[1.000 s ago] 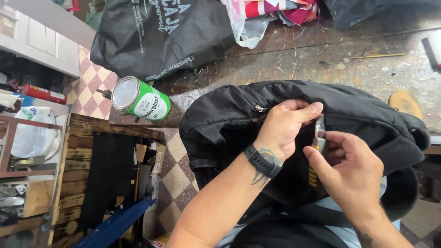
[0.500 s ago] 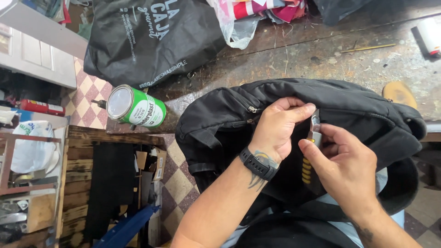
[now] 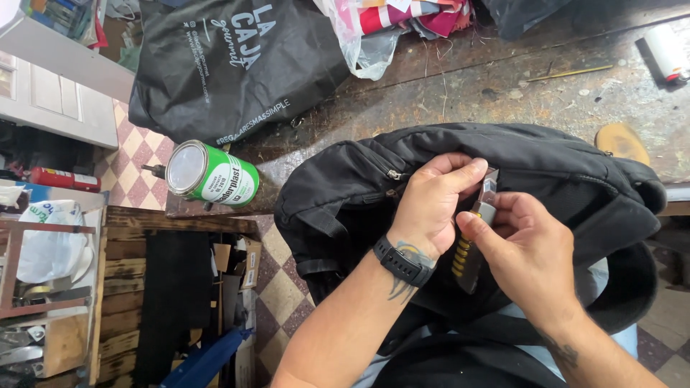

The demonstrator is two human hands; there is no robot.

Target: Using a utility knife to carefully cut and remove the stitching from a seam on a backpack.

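A black backpack (image 3: 546, 172) is being kept at the near edge of a worn, scratched table (image 3: 503, 86), part of it hanging over the edge toward the person. The fabric near the backpack's upper seam is being pinched by the left hand (image 3: 431, 205), whose grip is closed on the cloth, thumb and forefinger pressed together just beside a zipper pull (image 3: 394, 174). A dark watch (image 3: 404, 262) is being worn on the left wrist, with a tattoo showing below it.

A utility knife (image 3: 474, 241) with a grey body and yellow ribbed grip is being held in the right hand (image 3: 528, 255); the grip of that hand is closed around the handle, and the metal tip is being pointed up at the seam, right next to the left fingertips. Whether the blade is touching the fabric cannot be told.

To the left, a green tin can (image 3: 212, 176) with a silver lid is being left lying on its side at the table's corner, well apart from the hands. Behind it a large black bag (image 3: 215, 65) with white lettering is being rested on the table, and a clear plastic bag (image 3: 366, 43) of colourful cloth is lying beside that. A checkered floor (image 3: 280, 294) is being shown below the table.
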